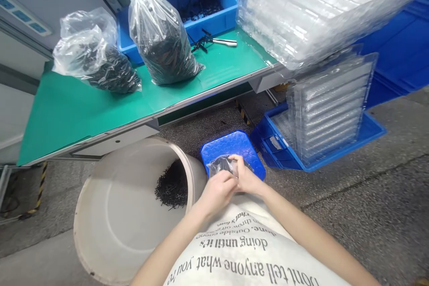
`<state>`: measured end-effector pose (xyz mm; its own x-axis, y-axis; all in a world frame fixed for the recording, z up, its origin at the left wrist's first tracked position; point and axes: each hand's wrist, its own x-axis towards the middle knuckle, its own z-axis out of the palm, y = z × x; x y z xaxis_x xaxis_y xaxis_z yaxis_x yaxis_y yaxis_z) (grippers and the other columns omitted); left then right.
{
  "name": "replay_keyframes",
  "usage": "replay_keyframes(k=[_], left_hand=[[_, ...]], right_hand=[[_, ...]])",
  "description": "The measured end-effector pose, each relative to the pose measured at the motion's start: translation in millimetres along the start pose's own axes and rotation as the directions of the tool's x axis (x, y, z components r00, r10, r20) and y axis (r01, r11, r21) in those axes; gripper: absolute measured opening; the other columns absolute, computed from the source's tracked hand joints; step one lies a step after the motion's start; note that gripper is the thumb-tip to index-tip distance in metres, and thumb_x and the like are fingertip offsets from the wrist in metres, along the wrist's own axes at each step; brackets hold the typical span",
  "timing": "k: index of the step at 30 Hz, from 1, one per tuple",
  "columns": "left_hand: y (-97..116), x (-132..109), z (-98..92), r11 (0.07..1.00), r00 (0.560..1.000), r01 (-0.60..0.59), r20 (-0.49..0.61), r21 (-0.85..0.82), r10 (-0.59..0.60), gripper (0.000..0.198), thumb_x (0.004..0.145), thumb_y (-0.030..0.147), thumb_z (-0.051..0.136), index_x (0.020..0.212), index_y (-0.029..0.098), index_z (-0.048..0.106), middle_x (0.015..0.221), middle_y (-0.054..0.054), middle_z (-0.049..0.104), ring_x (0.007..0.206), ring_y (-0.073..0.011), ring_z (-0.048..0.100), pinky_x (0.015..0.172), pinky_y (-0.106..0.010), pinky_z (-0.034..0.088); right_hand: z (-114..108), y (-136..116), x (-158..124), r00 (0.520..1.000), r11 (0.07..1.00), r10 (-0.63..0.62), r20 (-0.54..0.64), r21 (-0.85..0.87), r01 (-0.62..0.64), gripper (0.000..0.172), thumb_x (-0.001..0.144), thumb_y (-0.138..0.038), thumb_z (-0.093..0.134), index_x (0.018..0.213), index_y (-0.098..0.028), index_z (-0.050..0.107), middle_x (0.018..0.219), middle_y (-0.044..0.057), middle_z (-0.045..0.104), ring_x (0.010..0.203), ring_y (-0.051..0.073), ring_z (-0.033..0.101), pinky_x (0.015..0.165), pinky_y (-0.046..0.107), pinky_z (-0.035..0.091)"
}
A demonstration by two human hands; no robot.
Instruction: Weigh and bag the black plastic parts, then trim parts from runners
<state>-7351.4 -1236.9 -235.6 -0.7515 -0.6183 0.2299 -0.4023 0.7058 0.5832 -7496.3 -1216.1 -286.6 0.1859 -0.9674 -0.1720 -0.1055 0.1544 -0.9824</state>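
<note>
Clear poly bag pinched at far edge of L hand and R hand, both closed on it, held over blue tray, prob. to catch strays; tipped white bucket of blk parts just left.

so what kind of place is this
Probably a factory workshop for sorting or packing small parts. It has a green-topped workbench, blue plastic parts bins and stacks of clear plastic blister trays.
</note>
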Motion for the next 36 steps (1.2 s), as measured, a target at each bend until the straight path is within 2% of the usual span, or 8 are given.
replay_keyframes(k=[6, 10, 15, 19, 22, 26, 31, 36], left_hand=[[-4.6, 0.6, 3.1, 0.991, 0.996, -0.082, 0.009, -0.101, 0.083, 0.017, 0.086, 0.017, 0.042, 0.084, 0.016, 0.059, 0.075, -0.004, 0.061, 0.070, -0.0127, 0.053, 0.064, -0.024, 0.045], [-27.1, 1.5, -14.3, 0.957, 0.987, 0.149, -0.015, -0.250, -0.158, 0.018, 0.084, 0.017, 0.045, 0.097, 0.016, 0.056, 0.093, -0.007, 0.057, 0.079, -0.0129, 0.055, 0.071, -0.025, 0.047], [-38.3, 7.5, -5.7, 0.864, 0.939, 0.341, 0.171, -0.371, -0.297, 0.012, 0.078, 0.020, 0.051, 0.086, 0.016, 0.060, 0.076, -0.003, 0.059, 0.066, -0.0127, 0.054, 0.061, -0.023, 0.044], [-30.2, 6.6, 4.2, 0.820, 0.913, 0.378, 0.024, -0.429, -0.408, 0.011, 0.078, 0.020, 0.051, 0.071, 0.015, 0.058, 0.071, -0.002, 0.060, 0.063, -0.0124, 0.053, 0.060, -0.023, 0.043], [-21.2, -4.4, 6.8, 0.907, 0.951, 0.216, -0.134, -0.361, -0.279, 0.013, 0.081, 0.017, 0.048, 0.073, 0.016, 0.058, 0.070, -0.003, 0.060, 0.065, -0.0125, 0.053, 0.062, -0.024, 0.043], [-15.4, -22.2, 16.4, 0.986, 0.985, -0.085, -0.163, -0.146, 0.061, 0.014, 0.082, 0.012, 0.044, 0.081, 0.018, 0.057, 0.077, -0.003, 0.061, 0.072, -0.0132, 0.054, 0.067, -0.026, 0.043], [-24.8, -23.6, 32.2, 0.952, 0.960, 0.241, -0.098, -0.189, -0.262, 0.039, 0.072, 0.018, 0.056, 0.109, 0.016, 0.044, 0.108, -0.013, 0.053, 0.102, -0.0229, 0.049, 0.084, -0.038, 0.040], [-35.2, -9.0, 32.1, 0.862, 0.913, 0.409, 0.128, -0.299, -0.388, 0.039, 0.068, 0.007, 0.047, 0.106, 0.017, 0.044, 0.096, -0.007, 0.061, 0.093, -0.0209, 0.055, 0.086, -0.039, 0.036]], right_hand=[[2.8, -0.2, 4.5, 0.981, 0.942, 0.048, 0.189, -0.335, 0.019, 0.082, 0.066, -0.017, 0.051, 0.135, -0.013, 0.007, 0.063, -0.003, 0.050, 0.060, 0.017, 0.052, 0.060, 0.028, 0.039], [3.0, 0.9, 9.4, 0.991, 0.970, 0.070, 0.118, -0.242, -0.039, 0.073, 0.080, -0.042, 0.044, 0.137, -0.009, 0.012, 0.078, 0.007, 0.059, 0.074, 0.020, 0.056, 0.070, 0.032, 0.042], [1.4, 2.0, 9.7, 0.945, 0.984, 0.154, 0.290, 0.040, -0.172, 0.082, 0.082, -0.064, 0.025, 0.139, -0.009, 0.004, 0.047, -0.005, 0.047, 0.039, 0.012, 0.045, 0.046, 0.024, 0.040], [-4.9, 0.3, 11.9, 0.939, 0.962, 0.151, 0.309, 0.172, -0.212, 0.078, 0.078, -0.070, 0.023, 0.132, -0.015, 0.029, 0.056, -0.003, 0.051, 0.041, 0.009, 0.046, 0.044, 0.022, 0.040], [-14.2, -1.5, 15.2, 0.929, 0.977, 0.085, 0.360, 0.155, -0.149, 0.064, 0.079, -0.068, 0.024, 0.103, -0.015, 0.052, 0.059, -0.002, 0.051, 0.049, 0.009, 0.049, 0.052, 0.023, 0.042], [-22.9, -4.2, 18.9, 0.905, 0.994, 0.054, 0.422, 0.066, -0.090, 0.054, 0.077, -0.066, 0.035, 0.072, -0.015, 0.051, 0.061, -0.001, 0.049, 0.053, 0.009, 0.046, 0.053, 0.023, 0.040], [-28.9, -11.1, 18.5, 0.882, 1.000, 0.023, 0.470, -0.012, -0.019, 0.043, 0.076, -0.056, 0.047, 0.067, -0.014, 0.051, 0.065, 0.001, 0.052, 0.061, 0.011, 0.050, 0.060, 0.024, 0.042], [-32.0, -18.1, 7.7, 0.921, 0.978, -0.002, 0.390, -0.190, 0.082, 0.008, 0.072, -0.020, 0.054, 0.071, -0.014, 0.058, 0.075, 0.003, 0.057, 0.073, 0.014, 0.052, 0.072, 0.028, 0.040]])
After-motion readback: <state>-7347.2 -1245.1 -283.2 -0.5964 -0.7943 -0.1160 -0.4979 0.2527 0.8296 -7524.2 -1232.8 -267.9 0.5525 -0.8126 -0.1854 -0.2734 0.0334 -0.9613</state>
